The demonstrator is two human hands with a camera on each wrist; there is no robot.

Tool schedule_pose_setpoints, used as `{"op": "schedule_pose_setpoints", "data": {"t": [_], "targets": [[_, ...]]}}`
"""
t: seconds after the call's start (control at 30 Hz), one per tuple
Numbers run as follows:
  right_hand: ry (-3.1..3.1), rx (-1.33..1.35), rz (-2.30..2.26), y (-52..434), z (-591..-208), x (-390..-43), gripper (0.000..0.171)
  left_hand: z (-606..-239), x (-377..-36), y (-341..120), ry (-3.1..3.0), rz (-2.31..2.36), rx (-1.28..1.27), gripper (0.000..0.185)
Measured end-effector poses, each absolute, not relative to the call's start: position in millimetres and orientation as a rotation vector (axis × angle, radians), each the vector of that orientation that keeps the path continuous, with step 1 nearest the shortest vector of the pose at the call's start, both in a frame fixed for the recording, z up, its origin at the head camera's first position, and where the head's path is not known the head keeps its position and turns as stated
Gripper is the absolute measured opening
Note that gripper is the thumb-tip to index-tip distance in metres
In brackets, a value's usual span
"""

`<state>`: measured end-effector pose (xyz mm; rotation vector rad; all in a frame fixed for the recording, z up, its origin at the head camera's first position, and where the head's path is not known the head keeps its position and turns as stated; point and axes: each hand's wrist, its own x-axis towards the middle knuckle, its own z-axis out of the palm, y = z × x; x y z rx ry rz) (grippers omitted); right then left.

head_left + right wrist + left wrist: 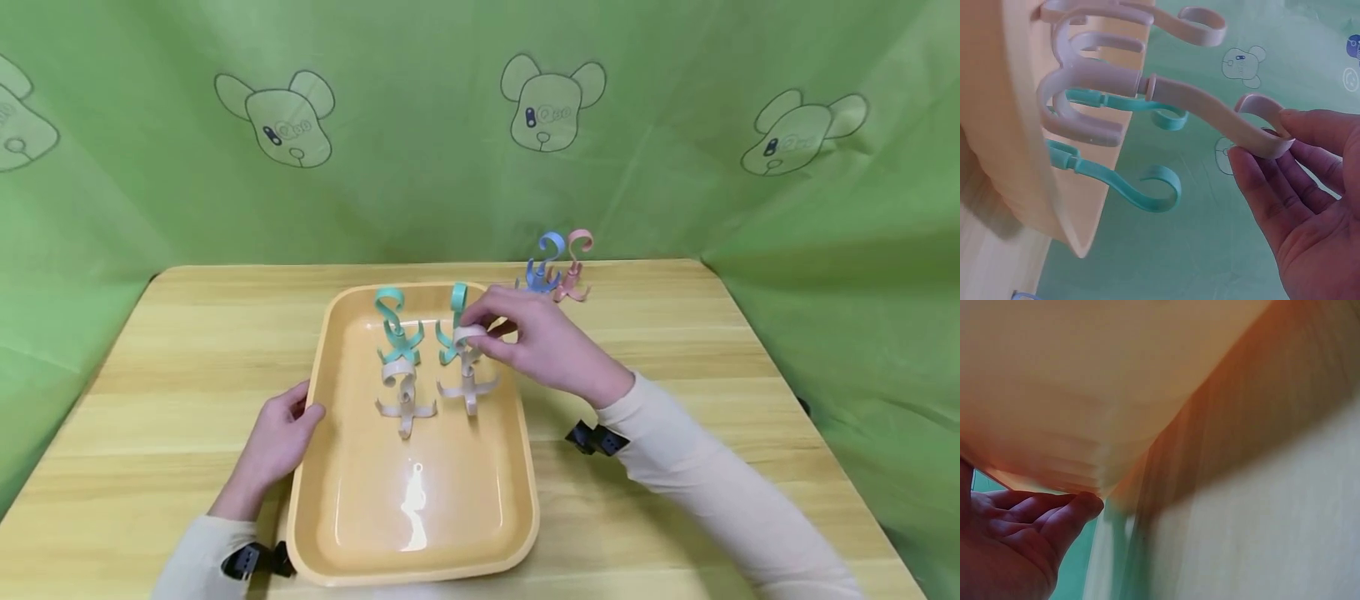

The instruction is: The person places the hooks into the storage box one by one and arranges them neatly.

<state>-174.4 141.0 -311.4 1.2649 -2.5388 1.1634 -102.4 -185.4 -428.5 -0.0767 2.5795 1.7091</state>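
Observation:
A yellow tray [525,475] lies on the wooden table [172,350]. Two teal hooks [397,329] and two beige hooks stand in it on their prongs. My right hand [480,333] pinches the curled top of the right beige hook [468,379]; the left beige hook [405,396] stands free beside it. In the right wrist view the fingertips [1254,162] close on the top curl of that beige hook [1191,103], with a teal hook [1141,187] behind it and the tray [1010,125] at the left. My left hand [303,404] holds the tray's left rim; its fingers [1079,509] touch the tray [1116,381].
A blue hook [546,267] and a pink hook [576,267] stand on the table behind the tray, near the far edge. Green cloth [450,167] with bear prints hangs round the table on three sides. The tray's near half holds nothing.

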Motion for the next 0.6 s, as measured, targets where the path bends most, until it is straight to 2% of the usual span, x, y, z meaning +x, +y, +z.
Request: {"op": "schedule_pose_setpoints", "data": {"t": [0.6], "targets": [[-2.646, 1.234, 1.112, 135, -333, -177, 0.017, -427, -101, -186, 2.582, 1.684, -0.105, 0.047]]}}
